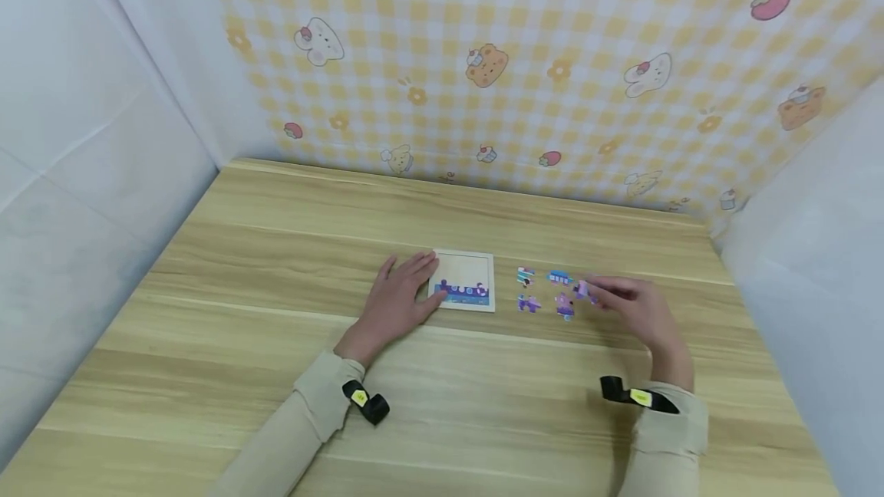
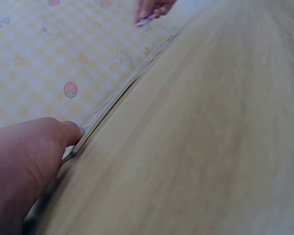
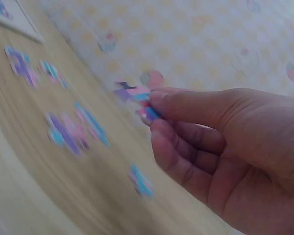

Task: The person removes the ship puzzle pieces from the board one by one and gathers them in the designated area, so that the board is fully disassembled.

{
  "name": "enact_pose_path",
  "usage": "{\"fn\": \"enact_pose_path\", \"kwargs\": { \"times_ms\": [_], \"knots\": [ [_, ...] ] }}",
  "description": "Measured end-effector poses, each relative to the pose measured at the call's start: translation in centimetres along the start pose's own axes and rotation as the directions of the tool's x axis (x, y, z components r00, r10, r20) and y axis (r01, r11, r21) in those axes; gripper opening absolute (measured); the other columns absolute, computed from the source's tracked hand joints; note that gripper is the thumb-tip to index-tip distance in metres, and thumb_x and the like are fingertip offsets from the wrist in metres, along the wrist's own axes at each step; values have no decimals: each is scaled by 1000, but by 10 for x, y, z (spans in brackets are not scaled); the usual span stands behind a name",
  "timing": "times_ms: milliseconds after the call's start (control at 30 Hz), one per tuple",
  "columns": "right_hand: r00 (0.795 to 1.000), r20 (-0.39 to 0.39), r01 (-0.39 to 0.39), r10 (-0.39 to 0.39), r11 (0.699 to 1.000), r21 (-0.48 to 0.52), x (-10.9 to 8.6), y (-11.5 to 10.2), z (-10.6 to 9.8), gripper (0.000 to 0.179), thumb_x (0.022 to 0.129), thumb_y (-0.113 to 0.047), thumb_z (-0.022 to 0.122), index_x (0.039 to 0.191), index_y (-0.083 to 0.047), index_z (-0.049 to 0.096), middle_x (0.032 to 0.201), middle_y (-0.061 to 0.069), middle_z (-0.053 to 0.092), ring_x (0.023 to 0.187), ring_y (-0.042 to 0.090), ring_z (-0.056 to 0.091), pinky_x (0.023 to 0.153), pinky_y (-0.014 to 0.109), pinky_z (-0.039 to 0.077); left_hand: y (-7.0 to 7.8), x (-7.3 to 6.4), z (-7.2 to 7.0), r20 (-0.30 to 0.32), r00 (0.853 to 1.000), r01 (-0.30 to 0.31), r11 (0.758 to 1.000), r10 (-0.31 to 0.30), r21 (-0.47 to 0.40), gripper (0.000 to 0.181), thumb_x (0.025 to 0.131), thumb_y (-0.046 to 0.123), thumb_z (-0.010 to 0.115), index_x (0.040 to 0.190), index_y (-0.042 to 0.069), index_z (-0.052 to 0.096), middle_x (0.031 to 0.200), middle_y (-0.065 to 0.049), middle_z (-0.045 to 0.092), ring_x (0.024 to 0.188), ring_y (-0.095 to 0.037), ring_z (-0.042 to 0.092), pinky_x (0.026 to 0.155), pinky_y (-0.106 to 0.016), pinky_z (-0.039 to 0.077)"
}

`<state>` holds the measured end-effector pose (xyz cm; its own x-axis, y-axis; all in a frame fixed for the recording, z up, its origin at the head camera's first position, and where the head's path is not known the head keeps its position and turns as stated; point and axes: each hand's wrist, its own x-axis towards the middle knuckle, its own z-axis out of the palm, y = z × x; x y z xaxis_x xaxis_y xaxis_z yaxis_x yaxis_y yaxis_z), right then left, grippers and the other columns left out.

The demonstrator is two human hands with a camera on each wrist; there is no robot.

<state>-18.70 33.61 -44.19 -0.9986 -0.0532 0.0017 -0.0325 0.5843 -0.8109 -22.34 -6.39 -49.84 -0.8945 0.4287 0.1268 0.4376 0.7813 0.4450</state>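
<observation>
My left hand (image 1: 395, 301) lies with fingers spread at the left side of a white-framed jigsaw puzzle board (image 1: 460, 253), fingertips and thumb on its rim. The board's lower part holds joined purple and blue pieces (image 1: 466, 294); its upper part is plain white. In the left wrist view the thumb (image 2: 68, 133) presses on the frame's edge. My right hand (image 1: 638, 309) pinches a purple, pink and blue puzzle piece (image 3: 132, 93) between thumb and fingers, raised over the table in the right wrist view.
Several loose puzzle pieces lie right of the board, among them a striped one (image 1: 525, 276), a blue one (image 1: 559, 278), a purple one (image 1: 529, 303) and a pink-purple one (image 1: 564, 305). A checked cloth (image 1: 442, 83) hangs behind the wooden table (image 1: 414, 405).
</observation>
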Motion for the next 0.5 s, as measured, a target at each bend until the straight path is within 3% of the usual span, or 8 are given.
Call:
{"fn": "enact_pose_path", "kwargs": {
  "times_ms": [267,500],
  "knots": [
    [988,17,-148,151,984,-94,-12,28,-22,36,99,-27,72,118,5,74,103,9,76,83,6,63,70,22,55,-3,1,2,17,1000,11,1000,-11,5,69,105,54,50,157,11,42,165,-3,36,155,-23,28,127,-55,6],
    [974,30,-215,223,961,-175,-10,34,-22,40,101,-34,69,120,1,76,120,16,73,93,8,58,74,20,51,0,2,2,16,1000,12,1000,-12,-9,69,105,53,51,158,10,42,165,-3,36,155,-23,28,127,-54,5]
  ]
}}
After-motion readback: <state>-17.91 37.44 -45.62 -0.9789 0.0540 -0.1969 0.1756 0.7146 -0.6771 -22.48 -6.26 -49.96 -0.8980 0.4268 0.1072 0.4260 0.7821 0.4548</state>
